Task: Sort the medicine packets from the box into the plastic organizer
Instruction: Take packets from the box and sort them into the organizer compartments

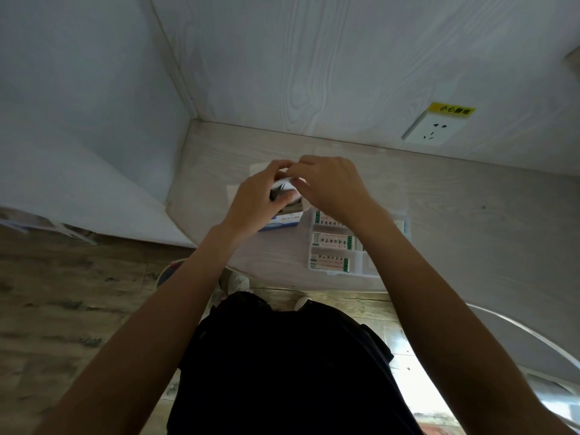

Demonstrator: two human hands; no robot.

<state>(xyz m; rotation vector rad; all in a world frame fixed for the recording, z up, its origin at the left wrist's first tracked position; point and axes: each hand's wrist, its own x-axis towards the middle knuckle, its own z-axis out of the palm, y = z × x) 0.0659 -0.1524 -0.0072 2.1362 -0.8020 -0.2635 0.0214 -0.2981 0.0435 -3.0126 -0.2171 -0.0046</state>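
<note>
White medicine packets [332, 242] already lie in at least three compartments of the clear plastic organizer [361, 265] near the counter's front edge, so the sorting looks partly done. Both hands meet above the open blue-and-white box [282, 221] just left of it: the left hand [260, 196] has its grip curled round a small packet [282, 187]; the right hand [329, 183] pinches at its top. How many remain inside is hidden. A wall socket [431, 130] sits behind, well apart; nothing blocks the way.
</note>
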